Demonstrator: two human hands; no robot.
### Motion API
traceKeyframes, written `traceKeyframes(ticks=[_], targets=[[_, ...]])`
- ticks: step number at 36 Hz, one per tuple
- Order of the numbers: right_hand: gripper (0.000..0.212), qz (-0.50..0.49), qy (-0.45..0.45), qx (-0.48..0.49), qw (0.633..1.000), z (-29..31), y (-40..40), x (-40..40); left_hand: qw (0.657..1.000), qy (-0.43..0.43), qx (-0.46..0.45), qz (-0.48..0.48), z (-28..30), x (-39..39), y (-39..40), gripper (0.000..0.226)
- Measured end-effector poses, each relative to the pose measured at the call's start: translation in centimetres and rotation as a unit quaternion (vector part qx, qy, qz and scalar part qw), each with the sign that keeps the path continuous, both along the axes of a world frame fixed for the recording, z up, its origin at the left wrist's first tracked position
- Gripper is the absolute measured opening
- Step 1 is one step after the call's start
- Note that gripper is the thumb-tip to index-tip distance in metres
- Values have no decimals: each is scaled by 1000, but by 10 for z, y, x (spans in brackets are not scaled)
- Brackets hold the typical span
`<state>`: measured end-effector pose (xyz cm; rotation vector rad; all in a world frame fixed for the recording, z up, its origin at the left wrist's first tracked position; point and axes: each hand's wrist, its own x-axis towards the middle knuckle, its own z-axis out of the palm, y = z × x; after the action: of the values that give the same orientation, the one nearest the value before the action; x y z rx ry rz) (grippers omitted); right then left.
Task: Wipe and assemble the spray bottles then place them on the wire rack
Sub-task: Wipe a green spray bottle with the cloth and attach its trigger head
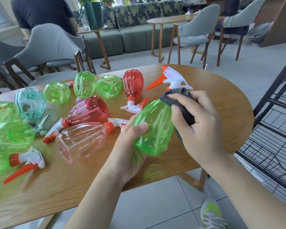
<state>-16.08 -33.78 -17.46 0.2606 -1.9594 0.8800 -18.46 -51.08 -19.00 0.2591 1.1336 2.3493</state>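
Honestly, no brand, label or writing can be read on any bottle; the plastic bodies are plain and ribbed.

The left hand (130, 146) is palm up under the base of a green spray bottle (153, 128), with its thumb lying on the side of the body and the fingers curled round the bottom, so it holds the bottle firmly. The bottle is tilted, base toward the person, and its white and orange trigger head (172, 79) points away and to the left, above the table. The right hand (198, 128) comes from the right side with the wrist bent, and it grips a dark grey cloth (180, 100) between thumb and fingers, pressed on the shoulder and neck of the bottle.

The held bottle is over the near right part of the wooden table (221, 103), close to its rounded edge. To the left, well apart from the hands, many other bottles lie on their sides: green ones (84, 84), a red one (133, 84), a pinkish red one (89, 111), a clear one (79, 142) and a pale blue one (30, 103); some seem to have the head on, but the blur makes this uncertain.

Just right of the table stands the black wire rack (274, 133), its shelves open toward the table, with floor between them.
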Motion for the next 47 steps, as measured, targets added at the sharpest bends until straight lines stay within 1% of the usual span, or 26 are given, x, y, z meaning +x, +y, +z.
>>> traceKeyframes(ticks=[3, 5, 12, 16, 20, 23, 24, 26, 27, 31, 33, 35, 38, 40, 41, 42, 43, 44, 45, 46, 47], targets=[[25, -17, -1, -7, 1000, -1, -2, 1, 999, 7, 33, -11, 1, 2, -1, 83], [24, -20, 9, -14, 1000, -2, -4, 2, 999, 5, 41, -16, 0, 1, -1, 87], [22, -4, 13, -68, 998, 0, -12, 6, 997, 8, 77, -24, 3, 2, -1, 77], [23, 9, 9, -66, 998, 0, -13, 8, 995, 6, 94, -36, 3, 1, -1, 81], [24, 41, -2, -68, 997, 1, -11, 9, 997, 13, 73, -36, 4, 0, 0, 72], [23, 51, -3, -61, 997, 1, -11, 9, 997, 15, 65, -32, 2, 0, 0, 72], [22, 55, 1, -56, 997, 1, -11, 9, 997, 11, 64, -28, 0, 0, 0, 68], [22, 69, 9, -38, 997, -1, -13, 11, 997, 8, 74, -13, 0, 0, 0, 52], [22, 76, 13, -28, 997, -2, -14, 12, 997, 1, 74, -2, 3, 2, 0, 48], [21, 92, 24, 21, 995, -6, -18, 15, 998, -3, 68, 0, 4, 2, -2, 53], [22, 72, 25, 31, 997, -5, -16, 12, 999, 1, 46, 3, -1, -1, 0, 51], [22, 48, 19, 18, 999, -2, -12, 8, 1000, 13, 23, 9, 0, -1, -1, 48], [22, 47, 10, 3, 999, 0, -12, 8, 997, 57, 45, -23, 3, 3, -3, 46], [21, 60, 12, 18, 998, -3, -16, 12, 997, 45, 63, -17, -8, -4, 2, 45], [21, 70, 15, 31, 997, -5, -19, 14, 998, 15, 40, 42, -18, -1, 4, 48], [20, 80, 20, 49, 995, -7, -22, 17, 994, 9, 27, 107, -38, -7, -4, 53], [20, 89, 27, 71, 993, -9, -26, 19, 987, -8, -6, 159, -43, -7, -8, 57], [20, 96, 36, 99, 990, -11, -30, 21, 988, 8, -28, 153, -39, -7, -13, 58], [21, 98, 46, 130, 986, -14, -33, 22, 997, 19, -26, 75, -35, -6, -5, 55], [22, 96, 55, 160, 981, -16, -36, 23, 1000, -9, 2, -26, -19, -5, -2, 50], [22, 90, 63, 186, 977, -18, -38, 23, 999, 4, -4, -45, -17, -5, -2, 49]])
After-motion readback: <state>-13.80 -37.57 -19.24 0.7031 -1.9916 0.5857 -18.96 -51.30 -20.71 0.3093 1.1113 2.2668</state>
